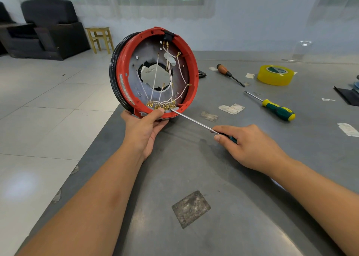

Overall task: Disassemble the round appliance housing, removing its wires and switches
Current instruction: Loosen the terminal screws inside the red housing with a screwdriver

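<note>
Right hand grips screwdriver, tip at brass terminals. Left hand holds red-rimmed round housing upright, frame centre; white wires cross its grey plate.

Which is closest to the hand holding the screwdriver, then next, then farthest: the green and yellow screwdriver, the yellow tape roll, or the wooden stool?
From the right hand:
1. Green and yellow screwdriver, on the table just beyond it.
2. Yellow tape roll, farther back on the table's right.
3. Wooden stool, on the floor, far left.

Both hands curled, gripping.
</note>
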Demonstrator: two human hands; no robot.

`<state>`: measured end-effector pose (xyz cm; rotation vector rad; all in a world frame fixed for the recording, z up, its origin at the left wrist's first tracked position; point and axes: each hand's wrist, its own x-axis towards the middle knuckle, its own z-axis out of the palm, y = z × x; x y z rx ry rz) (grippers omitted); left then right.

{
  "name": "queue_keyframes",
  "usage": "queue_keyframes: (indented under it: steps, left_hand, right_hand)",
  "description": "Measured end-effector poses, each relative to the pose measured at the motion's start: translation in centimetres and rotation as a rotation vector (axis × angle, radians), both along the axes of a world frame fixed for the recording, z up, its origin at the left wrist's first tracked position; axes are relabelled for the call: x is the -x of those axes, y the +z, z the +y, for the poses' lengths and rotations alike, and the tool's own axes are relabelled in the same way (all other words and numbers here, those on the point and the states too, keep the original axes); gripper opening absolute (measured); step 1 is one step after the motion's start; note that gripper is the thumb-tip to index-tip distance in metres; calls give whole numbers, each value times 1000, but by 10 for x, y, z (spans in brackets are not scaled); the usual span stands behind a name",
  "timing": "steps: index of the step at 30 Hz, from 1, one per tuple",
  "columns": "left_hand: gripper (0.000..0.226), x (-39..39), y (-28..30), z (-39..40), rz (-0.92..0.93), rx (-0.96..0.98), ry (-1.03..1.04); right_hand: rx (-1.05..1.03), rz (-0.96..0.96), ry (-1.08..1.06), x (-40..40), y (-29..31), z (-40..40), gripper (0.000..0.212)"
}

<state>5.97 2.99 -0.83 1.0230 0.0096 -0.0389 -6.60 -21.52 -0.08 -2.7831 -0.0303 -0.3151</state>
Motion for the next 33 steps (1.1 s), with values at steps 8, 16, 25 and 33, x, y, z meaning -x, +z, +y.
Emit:
queue_keyframes:
  steps: [8, 16, 25, 33]
  left_hand:
    - [60, -1, -1, 1, 5, 12, 1]
    - [62, -1, -1, 1, 9, 7, -6]
    - [64, -1, 1, 2, 36, 50, -22]
    - [69, 1, 3, 2, 69, 118, -56]
  right_hand:
    - [163, -67, 9, 4, -1, 7, 51]
    - [463, -105, 0, 1, 10, 1, 57]
    - [446, -74, -49, 1, 9, 7, 52]
    - [374, -7, -36, 1, 5, 8, 56]
